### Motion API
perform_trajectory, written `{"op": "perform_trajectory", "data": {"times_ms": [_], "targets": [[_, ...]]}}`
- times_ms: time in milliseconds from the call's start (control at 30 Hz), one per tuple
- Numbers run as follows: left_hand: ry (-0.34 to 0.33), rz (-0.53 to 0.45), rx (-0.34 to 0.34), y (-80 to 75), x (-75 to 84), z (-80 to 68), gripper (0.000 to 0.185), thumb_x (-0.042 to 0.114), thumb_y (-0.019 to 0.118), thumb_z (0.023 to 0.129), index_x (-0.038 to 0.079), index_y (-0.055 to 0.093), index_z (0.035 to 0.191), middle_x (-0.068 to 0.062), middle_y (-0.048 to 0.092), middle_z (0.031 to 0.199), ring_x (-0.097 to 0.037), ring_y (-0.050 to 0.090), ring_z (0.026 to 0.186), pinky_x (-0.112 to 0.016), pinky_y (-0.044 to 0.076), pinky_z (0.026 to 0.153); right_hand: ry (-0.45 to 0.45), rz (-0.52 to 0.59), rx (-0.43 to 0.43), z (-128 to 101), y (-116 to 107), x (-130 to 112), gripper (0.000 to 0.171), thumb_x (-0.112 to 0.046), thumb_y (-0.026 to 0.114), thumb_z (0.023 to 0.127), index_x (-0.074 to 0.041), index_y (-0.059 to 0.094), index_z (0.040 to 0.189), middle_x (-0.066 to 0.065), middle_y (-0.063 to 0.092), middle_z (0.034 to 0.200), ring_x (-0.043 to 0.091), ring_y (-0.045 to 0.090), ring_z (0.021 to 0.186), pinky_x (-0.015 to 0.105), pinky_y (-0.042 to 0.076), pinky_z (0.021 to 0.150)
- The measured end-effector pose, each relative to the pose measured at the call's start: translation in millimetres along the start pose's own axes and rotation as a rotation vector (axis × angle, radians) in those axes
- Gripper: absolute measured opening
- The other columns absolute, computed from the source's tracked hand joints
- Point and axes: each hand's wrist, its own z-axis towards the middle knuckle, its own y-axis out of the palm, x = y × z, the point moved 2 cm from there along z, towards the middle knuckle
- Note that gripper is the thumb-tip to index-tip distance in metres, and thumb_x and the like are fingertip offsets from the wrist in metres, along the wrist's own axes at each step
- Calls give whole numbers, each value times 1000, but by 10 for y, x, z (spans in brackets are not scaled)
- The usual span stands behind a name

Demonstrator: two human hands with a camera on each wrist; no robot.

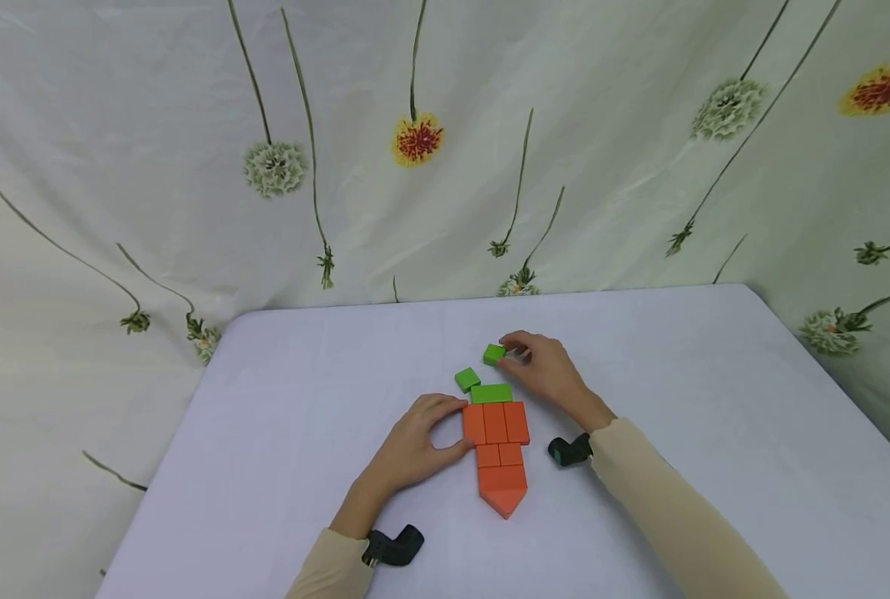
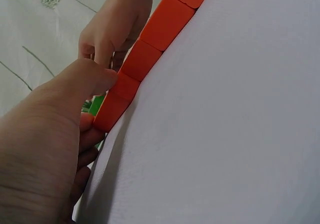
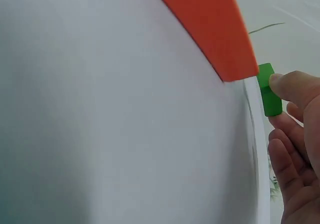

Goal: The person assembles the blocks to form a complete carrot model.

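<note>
On the white table lies a flat figure of orange blocks (image 1: pixel 495 423): three upright rectangles side by side, two small squares, a wider rectangle and a triangular block (image 1: pixel 505 502) at the near end. My left hand (image 1: pixel 418 441) holds the leftmost orange rectangular block (image 1: pixel 474 424) at its two ends, thumb near, index finger far. A green rectangular block (image 1: pixel 491 393) adjoins the far side of the three. One green square block (image 1: pixel 467 380) sits at its far left corner. My right hand (image 1: pixel 546 366) pinches another green square block (image 1: pixel 493 354) between thumb and index finger, just beyond the figure.
Black wrist cameras (image 1: pixel 394 547) hang at both wrists, the right camera (image 1: pixel 569 450) close to the figure's right side. A pale cloth with printed flowers (image 1: pixel 418 139) hangs behind the table (image 1: pixel 303 374), whose far edge lies beyond the green blocks.
</note>
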Motion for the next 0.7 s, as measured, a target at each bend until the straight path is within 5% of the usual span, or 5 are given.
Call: {"op": "perform_trajectory", "data": {"times_ms": [367, 700], "targets": [[-16, -1, -3, 2, -2, 10, 52, 41, 74, 82, 22, 61, 128, 7, 58, 125, -9, 50, 122, -36, 46, 103, 34, 138, 38, -250, -116, 144, 34, -26, 74, 85, -12, 69, 116, 4, 69, 104, 17, 63, 91, 34, 56, 83], [-21, 4, -5, 24, -27, 6, 52, 41, 74, 81, 22, 61, 128, 6, 57, 126, -9, 51, 122, -35, 47, 103, 52, 113, 15, -379, -81, 203, 32, -27, 75, 84, -15, 70, 113, 2, 69, 100, 15, 63, 86, 30, 54, 79]]}}
